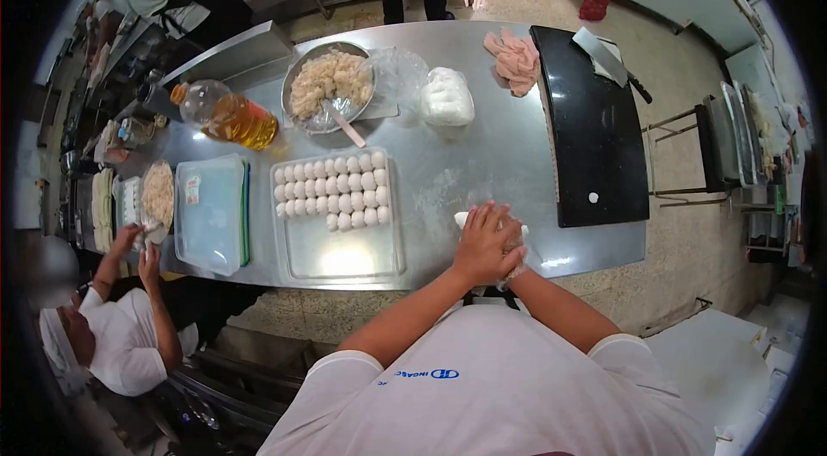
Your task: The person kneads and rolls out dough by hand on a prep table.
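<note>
My left hand [485, 241] lies over my right with its fingers stretched out, close to the near edge of the steel table. Underneath, my right hand [515, 260] is mostly hidden and seems covered in clear plastic; its fingers do not show. White dough [461, 219] peeks out beside the hands, pressed against the tabletop. Left of them is a clear plastic tray [345, 254] with rows of white dough balls [334, 187] in its far part. Flour smears mark the steel between tray and hands. One small dough piece [593, 198] rests on the black board [594, 137] at right.
Farther back stand a metal bowl of pale filling [332, 81] with a pink-handled spatula [345, 124], a plastic-wrapped white lump [447, 98], a pink cloth [514, 62] and an oil jug [226, 114]. A cleaver [601, 57] lies on the board. A co-worker [121, 327] works at left.
</note>
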Demonstrator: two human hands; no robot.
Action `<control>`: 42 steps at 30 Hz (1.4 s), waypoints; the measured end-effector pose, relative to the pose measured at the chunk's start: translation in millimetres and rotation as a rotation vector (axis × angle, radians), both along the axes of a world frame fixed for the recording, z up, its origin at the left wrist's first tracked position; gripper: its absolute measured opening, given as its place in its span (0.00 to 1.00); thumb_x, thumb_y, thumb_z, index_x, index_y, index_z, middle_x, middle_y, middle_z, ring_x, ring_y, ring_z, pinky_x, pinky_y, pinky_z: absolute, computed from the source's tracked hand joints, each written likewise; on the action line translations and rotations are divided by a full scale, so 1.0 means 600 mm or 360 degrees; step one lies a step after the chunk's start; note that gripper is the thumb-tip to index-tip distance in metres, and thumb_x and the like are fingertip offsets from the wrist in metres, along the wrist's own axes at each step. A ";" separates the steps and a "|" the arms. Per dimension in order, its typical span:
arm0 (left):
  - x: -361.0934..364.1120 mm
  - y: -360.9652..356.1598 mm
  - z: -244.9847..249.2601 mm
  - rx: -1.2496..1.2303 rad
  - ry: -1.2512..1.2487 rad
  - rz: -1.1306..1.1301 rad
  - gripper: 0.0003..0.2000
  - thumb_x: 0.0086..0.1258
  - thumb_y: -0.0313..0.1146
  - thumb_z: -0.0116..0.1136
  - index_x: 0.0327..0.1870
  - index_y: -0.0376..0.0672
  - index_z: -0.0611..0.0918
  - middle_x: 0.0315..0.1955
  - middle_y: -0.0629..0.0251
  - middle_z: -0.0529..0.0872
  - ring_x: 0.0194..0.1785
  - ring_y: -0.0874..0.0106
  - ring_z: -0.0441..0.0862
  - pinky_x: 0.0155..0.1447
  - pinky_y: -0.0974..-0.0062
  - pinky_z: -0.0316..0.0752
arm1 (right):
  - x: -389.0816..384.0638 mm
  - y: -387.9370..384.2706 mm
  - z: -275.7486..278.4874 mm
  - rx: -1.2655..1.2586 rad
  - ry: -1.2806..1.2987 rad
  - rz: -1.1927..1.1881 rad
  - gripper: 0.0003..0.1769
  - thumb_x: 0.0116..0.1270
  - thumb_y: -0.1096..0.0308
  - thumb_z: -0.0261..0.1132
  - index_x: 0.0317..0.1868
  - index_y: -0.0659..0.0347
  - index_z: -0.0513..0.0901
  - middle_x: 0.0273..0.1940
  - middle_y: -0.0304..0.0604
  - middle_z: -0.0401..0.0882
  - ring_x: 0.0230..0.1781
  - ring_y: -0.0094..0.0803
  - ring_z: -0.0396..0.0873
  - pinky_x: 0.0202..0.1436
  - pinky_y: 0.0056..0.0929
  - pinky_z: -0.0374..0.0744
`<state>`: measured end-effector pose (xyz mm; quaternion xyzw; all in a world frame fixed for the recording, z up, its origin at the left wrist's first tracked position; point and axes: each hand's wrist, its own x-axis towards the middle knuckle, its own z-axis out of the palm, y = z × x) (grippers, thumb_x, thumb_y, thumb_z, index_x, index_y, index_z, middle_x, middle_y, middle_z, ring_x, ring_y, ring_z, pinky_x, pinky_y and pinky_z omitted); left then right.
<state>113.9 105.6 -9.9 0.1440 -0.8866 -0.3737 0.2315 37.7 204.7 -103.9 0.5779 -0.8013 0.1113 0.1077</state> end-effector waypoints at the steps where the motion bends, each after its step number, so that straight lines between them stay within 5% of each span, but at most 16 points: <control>1: -0.009 -0.003 -0.002 -0.0123 -0.0035 -0.0072 0.24 0.69 0.51 0.66 0.59 0.45 0.86 0.64 0.52 0.81 0.70 0.45 0.75 0.76 0.45 0.66 | 0.007 0.007 -0.019 -0.0051 -0.0310 -0.0004 0.29 0.73 0.52 0.62 0.69 0.56 0.75 0.64 0.49 0.79 0.67 0.46 0.75 0.70 0.50 0.74; 3: -0.036 -0.015 -0.018 -0.0199 -0.0056 -0.0131 0.23 0.68 0.53 0.65 0.58 0.49 0.87 0.64 0.54 0.81 0.72 0.48 0.74 0.77 0.41 0.63 | -0.024 0.001 -0.039 -0.0146 -0.0904 0.0018 0.31 0.80 0.52 0.56 0.79 0.55 0.69 0.69 0.47 0.73 0.72 0.40 0.70 0.75 0.49 0.71; 4: -0.042 -0.019 -0.024 -0.0228 -0.0083 -0.0165 0.23 0.68 0.54 0.65 0.57 0.50 0.88 0.65 0.55 0.81 0.73 0.49 0.74 0.77 0.39 0.61 | -0.040 -0.014 -0.006 0.0487 0.0292 -0.0054 0.35 0.77 0.44 0.53 0.79 0.48 0.66 0.66 0.45 0.71 0.67 0.40 0.71 0.62 0.49 0.77; 10: -0.146 -0.052 -0.059 -0.0385 -0.0118 -0.0233 0.21 0.69 0.56 0.64 0.57 0.56 0.88 0.66 0.59 0.81 0.74 0.52 0.73 0.76 0.40 0.63 | -0.197 -0.103 0.110 0.1108 -0.0494 0.0051 0.37 0.76 0.45 0.57 0.80 0.47 0.64 0.76 0.49 0.65 0.76 0.50 0.63 0.77 0.58 0.62; 17: -0.192 -0.048 -0.068 -0.0337 -0.0145 0.0077 0.30 0.68 0.60 0.65 0.65 0.52 0.85 0.72 0.56 0.77 0.76 0.44 0.71 0.79 0.38 0.60 | -0.239 -0.098 0.018 -0.0176 -0.0364 0.0338 0.25 0.68 0.54 0.64 0.62 0.54 0.77 0.59 0.50 0.80 0.62 0.53 0.76 0.67 0.57 0.73; 19: -0.200 -0.044 -0.084 -0.0355 -0.0047 0.0472 0.31 0.70 0.62 0.64 0.65 0.48 0.85 0.71 0.52 0.79 0.77 0.41 0.69 0.79 0.36 0.58 | -0.234 -0.091 0.013 -0.0453 -0.0411 0.0386 0.22 0.65 0.57 0.67 0.57 0.56 0.81 0.54 0.50 0.84 0.57 0.54 0.80 0.64 0.57 0.75; 20: -0.201 -0.037 -0.084 -0.0363 0.0005 0.0670 0.31 0.71 0.62 0.63 0.64 0.47 0.85 0.70 0.50 0.79 0.78 0.39 0.68 0.80 0.36 0.57 | -0.221 -0.082 0.029 -0.0336 -0.0799 0.0285 0.18 0.63 0.61 0.66 0.53 0.53 0.82 0.49 0.50 0.83 0.53 0.55 0.80 0.59 0.57 0.76; 23: -0.137 -0.033 -0.003 -0.0037 -0.1068 0.0660 0.32 0.74 0.64 0.59 0.62 0.42 0.86 0.61 0.44 0.86 0.73 0.43 0.75 0.76 0.44 0.66 | -0.195 -0.047 0.072 -0.0219 -0.0957 0.0264 0.16 0.60 0.66 0.67 0.50 0.54 0.83 0.48 0.51 0.82 0.52 0.55 0.80 0.56 0.56 0.76; 27: -0.047 0.056 0.075 0.0320 -0.0885 0.0668 0.33 0.75 0.64 0.58 0.60 0.40 0.87 0.46 0.46 0.91 0.56 0.48 0.87 0.61 0.55 0.80 | -0.146 0.020 0.109 -0.0292 -0.1445 0.0428 0.15 0.60 0.65 0.69 0.48 0.55 0.82 0.46 0.51 0.82 0.50 0.56 0.80 0.54 0.55 0.76; 30: -0.005 0.114 0.063 0.0291 -0.0675 0.0764 0.34 0.73 0.64 0.61 0.64 0.40 0.84 0.38 0.50 0.92 0.44 0.50 0.90 0.50 0.57 0.83 | -0.093 0.059 0.132 -0.0582 -0.1301 0.0351 0.18 0.62 0.62 0.70 0.51 0.57 0.82 0.47 0.50 0.82 0.52 0.55 0.80 0.56 0.54 0.76; 33: -0.006 0.120 0.068 0.0476 -0.0619 0.0737 0.34 0.73 0.58 0.63 0.66 0.36 0.80 0.43 0.47 0.89 0.47 0.47 0.88 0.53 0.51 0.81 | -0.081 0.058 0.111 -0.0543 -0.1057 0.0360 0.22 0.62 0.59 0.71 0.54 0.59 0.81 0.50 0.51 0.82 0.55 0.54 0.80 0.60 0.52 0.75; 34: -0.012 0.121 0.047 0.0238 -0.0544 0.0730 0.33 0.71 0.56 0.65 0.68 0.38 0.79 0.51 0.46 0.86 0.58 0.46 0.85 0.61 0.51 0.79 | -0.091 0.064 0.121 -0.0369 -0.1024 0.0426 0.23 0.66 0.58 0.69 0.58 0.59 0.82 0.53 0.51 0.85 0.57 0.56 0.81 0.65 0.53 0.76; 37: -0.041 0.103 0.013 -0.0353 -0.0191 0.0483 0.33 0.69 0.57 0.67 0.65 0.38 0.80 0.60 0.44 0.78 0.62 0.45 0.79 0.69 0.49 0.74 | -0.108 0.042 0.079 -0.0559 -0.0862 0.0338 0.21 0.69 0.57 0.66 0.58 0.58 0.82 0.53 0.51 0.85 0.58 0.56 0.81 0.65 0.52 0.76; 38: -0.050 0.089 -0.002 -0.0431 -0.0164 0.0352 0.31 0.68 0.56 0.67 0.65 0.42 0.81 0.63 0.45 0.78 0.67 0.42 0.75 0.74 0.44 0.68 | -0.122 0.033 0.064 -0.0336 -0.0879 0.0402 0.20 0.71 0.57 0.63 0.59 0.56 0.81 0.53 0.50 0.85 0.58 0.53 0.82 0.64 0.51 0.77; 41: -0.071 0.067 -0.053 -0.0393 -0.0118 0.0286 0.32 0.68 0.57 0.66 0.67 0.46 0.81 0.67 0.45 0.76 0.71 0.42 0.74 0.77 0.44 0.67 | -0.134 0.005 0.003 0.0485 -0.1069 0.0334 0.27 0.77 0.47 0.56 0.68 0.53 0.77 0.68 0.45 0.77 0.71 0.45 0.72 0.78 0.56 0.63; 42: -0.076 0.060 -0.060 -0.0328 -0.0167 0.0267 0.31 0.69 0.57 0.65 0.69 0.49 0.81 0.71 0.45 0.75 0.75 0.43 0.71 0.78 0.44 0.65 | -0.137 0.006 0.015 0.0163 -0.1241 0.0240 0.26 0.78 0.47 0.54 0.67 0.51 0.78 0.67 0.44 0.78 0.71 0.41 0.73 0.80 0.53 0.62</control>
